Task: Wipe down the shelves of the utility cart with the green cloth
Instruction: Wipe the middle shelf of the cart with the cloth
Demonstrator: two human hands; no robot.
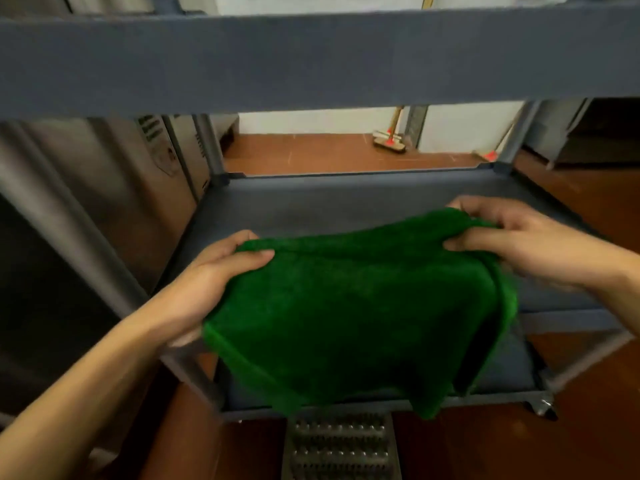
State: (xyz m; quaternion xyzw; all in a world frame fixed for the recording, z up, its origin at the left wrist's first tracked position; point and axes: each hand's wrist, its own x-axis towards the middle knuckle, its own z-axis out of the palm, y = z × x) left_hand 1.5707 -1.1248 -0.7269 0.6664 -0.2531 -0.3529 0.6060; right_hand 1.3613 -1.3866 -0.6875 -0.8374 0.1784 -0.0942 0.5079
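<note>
A green cloth (356,306) hangs spread between both hands in front of the grey utility cart. My left hand (214,275) pinches its upper left corner, thumb on top. My right hand (519,240) grips the upper right corner with curled fingers. The cloth is held above the cart's middle shelf (346,199) and drapes down over the shelf's front edge, hiding much of the bottom shelf (498,375). The top shelf's side wall (311,60) runs across the upper part of the view.
A metal floor drain grate (341,448) lies in the red-brown floor under the cart's front. A caster (543,407) shows at the cart's lower right. Stainless appliances (104,188) stand at the left. A broom head (389,142) leans against the far white wall.
</note>
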